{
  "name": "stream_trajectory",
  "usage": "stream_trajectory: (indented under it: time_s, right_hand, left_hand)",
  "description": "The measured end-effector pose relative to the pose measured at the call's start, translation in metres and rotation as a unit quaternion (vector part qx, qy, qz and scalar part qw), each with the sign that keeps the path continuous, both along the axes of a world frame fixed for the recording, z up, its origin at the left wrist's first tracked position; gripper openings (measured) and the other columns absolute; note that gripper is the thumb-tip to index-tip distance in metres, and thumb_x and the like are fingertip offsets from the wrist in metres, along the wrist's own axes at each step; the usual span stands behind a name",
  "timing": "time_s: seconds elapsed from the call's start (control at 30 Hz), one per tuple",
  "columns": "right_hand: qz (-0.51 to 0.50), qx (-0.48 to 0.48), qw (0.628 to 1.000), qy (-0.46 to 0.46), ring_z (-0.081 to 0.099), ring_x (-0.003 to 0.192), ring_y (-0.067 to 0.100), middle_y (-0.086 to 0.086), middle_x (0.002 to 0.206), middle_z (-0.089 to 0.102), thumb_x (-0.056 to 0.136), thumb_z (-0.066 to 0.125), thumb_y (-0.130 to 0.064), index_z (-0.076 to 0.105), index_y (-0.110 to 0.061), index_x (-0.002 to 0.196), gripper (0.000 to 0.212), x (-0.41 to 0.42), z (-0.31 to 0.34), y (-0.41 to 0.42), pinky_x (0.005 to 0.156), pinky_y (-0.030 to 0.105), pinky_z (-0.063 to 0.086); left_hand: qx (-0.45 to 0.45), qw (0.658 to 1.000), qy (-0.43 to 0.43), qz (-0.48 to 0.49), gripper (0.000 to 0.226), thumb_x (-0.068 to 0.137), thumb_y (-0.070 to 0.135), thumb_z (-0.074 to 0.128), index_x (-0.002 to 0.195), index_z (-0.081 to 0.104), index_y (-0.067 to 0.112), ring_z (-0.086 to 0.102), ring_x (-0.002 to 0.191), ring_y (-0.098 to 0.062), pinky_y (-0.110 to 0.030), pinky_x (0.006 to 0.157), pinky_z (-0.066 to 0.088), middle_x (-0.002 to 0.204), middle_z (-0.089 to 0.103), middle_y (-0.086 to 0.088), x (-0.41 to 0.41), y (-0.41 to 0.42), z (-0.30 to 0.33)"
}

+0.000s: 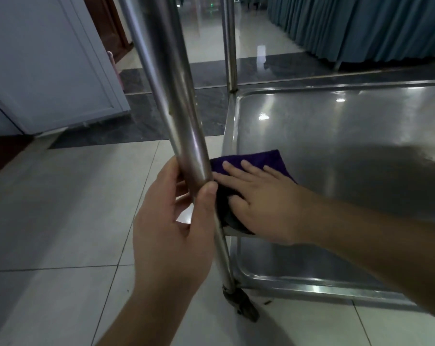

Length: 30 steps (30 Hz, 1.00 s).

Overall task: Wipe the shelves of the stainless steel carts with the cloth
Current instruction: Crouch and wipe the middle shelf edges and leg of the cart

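A stainless steel cart shelf (336,136) fills the right half of the view, with a raised rim. A dark purple cloth (261,161) lies at its near left corner. My right hand (258,203) presses flat on the cloth with straight, spread fingers. My left hand (171,221) grips the cart's near upright post (171,91), thumb in front and fingers wrapped behind. A lower shelf (298,270) shows beneath my right forearm.
A second upright post (230,46) rises at the shelf's far left corner. A caster wheel (243,305) sits at the foot of the near post on the tiled floor. A grey-white cabinet (49,71) stands at left and teal curtains (361,26) hang at back right.
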State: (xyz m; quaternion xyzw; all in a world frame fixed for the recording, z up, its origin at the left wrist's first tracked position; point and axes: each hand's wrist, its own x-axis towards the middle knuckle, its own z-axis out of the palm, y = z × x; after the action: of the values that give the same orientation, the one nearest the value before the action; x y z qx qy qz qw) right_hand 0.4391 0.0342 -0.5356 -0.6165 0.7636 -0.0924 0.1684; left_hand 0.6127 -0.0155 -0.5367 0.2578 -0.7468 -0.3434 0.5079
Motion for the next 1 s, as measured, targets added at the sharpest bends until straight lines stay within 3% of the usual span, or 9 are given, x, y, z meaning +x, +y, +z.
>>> stream_trajectory:
  time_s: [0.23, 0.37, 0.47, 0.63, 0.83, 1.0]
  right_hand:
    - [-0.088, -0.037, 0.995, 0.037, 0.000, 0.155, 0.005, -0.025, 0.166, 0.005, 0.093, 0.008, -0.058, 0.006, -0.049, 0.158, 0.065, 0.008, -0.004, 0.060, 0.124, 0.037, 0.000]
    - [-0.163, 0.013, 0.984, 0.064, -0.003, 0.153, 0.002, -0.032, 0.160, -0.009, 0.080, -0.005, -0.069, -0.001, -0.056, 0.156, 0.076, -0.035, -0.002, 0.108, 0.123, 0.034, 0.002]
    - [-0.201, 0.053, 0.976, 0.067, -0.006, 0.154, 0.008, -0.030, 0.154, -0.017, 0.075, -0.007, -0.073, -0.005, -0.054, 0.156, 0.083, -0.080, -0.005, 0.122, 0.124, 0.040, 0.004]
    - [-0.254, 0.042, 0.964, 0.067, -0.004, 0.157, 0.021, -0.016, 0.169, -0.008, 0.100, 0.016, -0.062, 0.000, -0.044, 0.160, 0.065, -0.140, -0.006, 0.048, 0.123, 0.051, 0.002]
    - [-0.130, 0.011, 0.990, 0.047, -0.001, 0.157, 0.026, -0.010, 0.171, 0.001, 0.090, 0.019, -0.058, 0.008, -0.038, 0.161, 0.074, -0.057, -0.003, -0.048, 0.122, 0.054, 0.001]
    - [0.004, -0.007, 1.000, -0.006, -0.003, 0.157, 0.015, -0.018, 0.169, 0.001, 0.102, 0.022, -0.049, 0.013, -0.050, 0.158, 0.056, -0.001, -0.003, -0.010, 0.123, 0.047, -0.005]
  left_hand:
    - [0.007, 1.000, 0.008, 0.000, 0.023, 0.100, 0.026, 0.064, 0.122, 0.064, 0.033, 0.071, 0.104, -0.008, -0.008, 0.076, 0.053, 0.106, 0.071, 0.016, 0.001, 0.004, 0.000]
    - [0.011, 1.000, 0.007, 0.011, 0.027, 0.098, 0.032, 0.063, 0.125, 0.064, 0.034, 0.071, 0.105, -0.004, -0.006, 0.075, 0.052, 0.108, 0.071, 0.019, 0.001, 0.006, 0.000]
    - [0.015, 1.000, 0.007, 0.006, 0.028, 0.098, 0.034, 0.062, 0.125, 0.065, 0.033, 0.071, 0.105, -0.004, -0.006, 0.076, 0.053, 0.108, 0.072, 0.019, 0.001, 0.006, 0.001]
    - [0.011, 1.000, 0.001, 0.000, 0.023, 0.099, 0.028, 0.064, 0.121, 0.066, 0.031, 0.071, 0.104, -0.004, -0.008, 0.079, 0.054, 0.105, 0.072, 0.019, 0.002, 0.005, 0.004]
    - [-0.004, 1.000, -0.013, 0.008, 0.018, 0.099, 0.027, 0.064, 0.117, 0.066, 0.033, 0.070, 0.102, -0.001, -0.006, 0.078, 0.051, 0.103, 0.071, 0.020, 0.003, 0.004, 0.005]
    - [-0.006, 1.000, -0.005, 0.006, 0.021, 0.099, 0.028, 0.064, 0.119, 0.065, 0.035, 0.071, 0.101, -0.004, -0.010, 0.076, 0.054, 0.104, 0.071, 0.020, 0.004, 0.004, 0.004]
